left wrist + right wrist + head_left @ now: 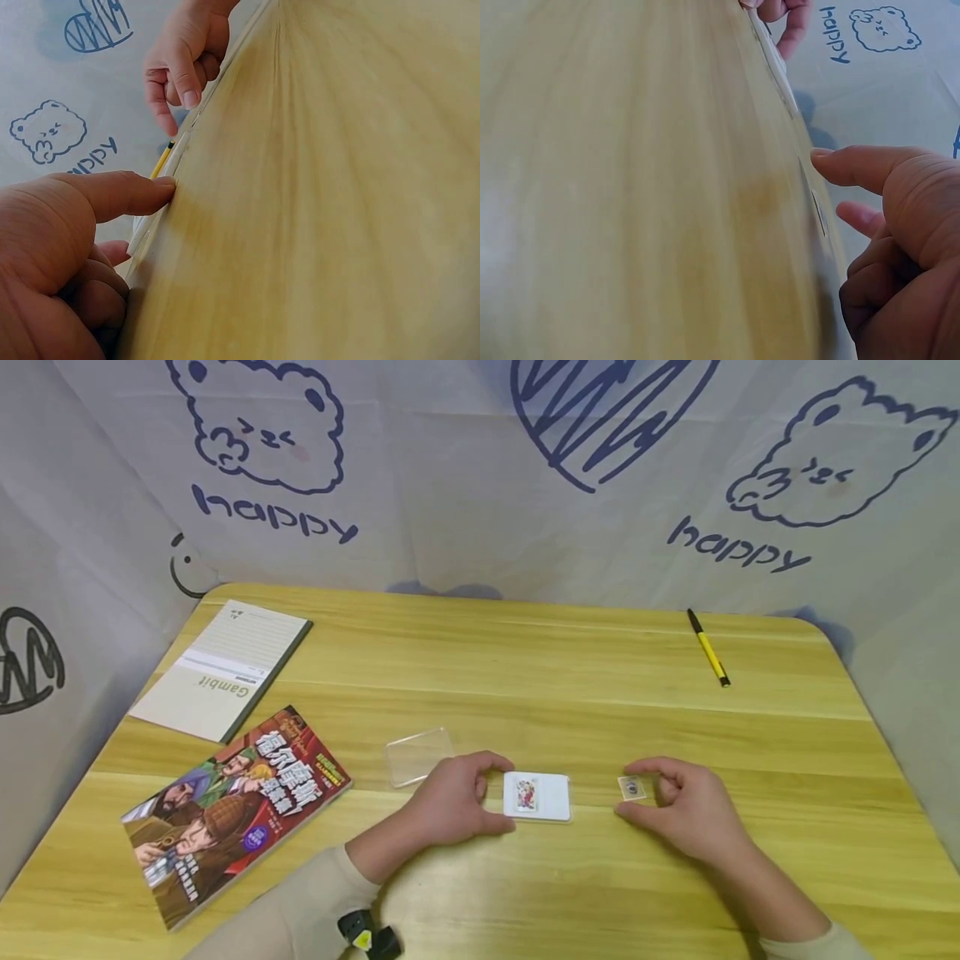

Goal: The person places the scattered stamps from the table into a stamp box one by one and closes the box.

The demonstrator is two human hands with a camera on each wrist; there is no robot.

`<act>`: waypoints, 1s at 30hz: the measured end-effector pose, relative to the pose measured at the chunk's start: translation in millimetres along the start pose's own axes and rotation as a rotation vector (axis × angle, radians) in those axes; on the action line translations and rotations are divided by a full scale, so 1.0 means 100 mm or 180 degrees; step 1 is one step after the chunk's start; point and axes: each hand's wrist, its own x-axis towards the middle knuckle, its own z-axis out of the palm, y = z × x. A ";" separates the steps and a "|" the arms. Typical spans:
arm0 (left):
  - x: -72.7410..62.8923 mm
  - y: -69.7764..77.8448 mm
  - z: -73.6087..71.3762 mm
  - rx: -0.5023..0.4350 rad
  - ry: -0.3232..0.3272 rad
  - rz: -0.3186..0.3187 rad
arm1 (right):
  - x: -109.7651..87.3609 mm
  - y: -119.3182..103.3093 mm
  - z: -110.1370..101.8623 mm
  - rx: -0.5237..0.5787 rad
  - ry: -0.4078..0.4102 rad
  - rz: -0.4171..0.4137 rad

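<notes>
In the head view, a shallow clear case (557,798) with a white card inside lies on the table. A small colourful stamp (527,793) sits on its left half. My left hand (459,800) grips the case by its left end, with thumb and index finger at opposite long sides. To the right lies a second small stamp (632,788), pale-bordered with a dark picture. My right hand (693,806) reaches around it, thumb on the near side and index finger on the far side. In the right wrist view, this stamp (819,213) lies flat between the spread fingertips (823,153).
A clear plastic lid (418,758) lies behind my left hand, partly hidden by it. At the left are a comic-style book (240,814) and a notebook (225,668). A yellow pen (708,647) with a black cap lies far right. Drawn-on white cloth hangs around the table (487,668).
</notes>
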 end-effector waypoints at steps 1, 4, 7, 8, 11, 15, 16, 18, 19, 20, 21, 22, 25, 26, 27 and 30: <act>0.00 0.00 0.00 0.0005 0.0001 -0.0009 | 0.00 0.01 0.00 -0.0008 -0.0008 0.0004; -0.01 -0.01 0.00 0.0030 0.0012 -0.0020 | 0.00 0.02 -0.02 -0.0059 -0.0013 0.0035; -0.01 -0.01 0.00 0.0018 0.0017 -0.0016 | 0.01 0.03 -0.05 -0.0176 0.0017 0.0080; -0.01 -0.01 -0.01 0.0013 0.0017 -0.0009 | 0.00 0.03 -0.06 -0.0223 0.0026 0.0094; -0.01 0.00 0.00 -0.0008 0.0006 -0.0007 | 0.00 0.04 -0.08 -0.0327 0.0028 0.0127; -0.01 0.00 0.00 -0.0001 -0.0006 -0.0016 | 0.00 0.04 -0.09 -0.0380 -0.0010 0.0129; -0.01 0.00 0.00 0.0002 -0.0008 -0.0022 | 0.00 0.04 -0.09 -0.0389 -0.0019 0.0123; -0.01 0.00 0.00 -0.0002 -0.0018 -0.0031 | 0.00 0.04 -0.09 -0.0396 -0.0035 0.0110; 0.00 0.00 0.00 -0.0010 -0.0024 -0.0037 | 0.00 0.05 -0.09 -0.0400 -0.0039 0.0098; 0.00 0.00 0.00 -0.0014 -0.0028 -0.0040 | 0.00 0.04 -0.09 -0.0406 -0.0045 0.0088; 0.00 0.00 0.00 -0.0019 -0.0032 -0.0040 | 0.01 0.04 -0.09 -0.0409 -0.0050 0.0080; 0.00 0.00 0.00 -0.0019 -0.0029 -0.0036 | 0.01 0.04 -0.08 -0.0405 -0.0057 0.0069; 0.00 0.00 0.00 -0.0022 -0.0019 -0.0011 | 0.01 0.04 -0.08 -0.0385 -0.0067 0.0033; 0.00 0.00 0.00 -0.0026 -0.0015 -0.0003 | 0.01 0.04 -0.07 -0.0372 -0.0063 0.0020; 0.00 0.00 0.00 -0.0029 -0.0013 0.0005 | 0.01 0.04 -0.07 -0.0354 -0.0056 0.0006; 0.00 0.00 0.00 -0.0031 -0.0012 0.0006 | 0.01 0.05 -0.07 -0.0267 -0.0001 -0.0068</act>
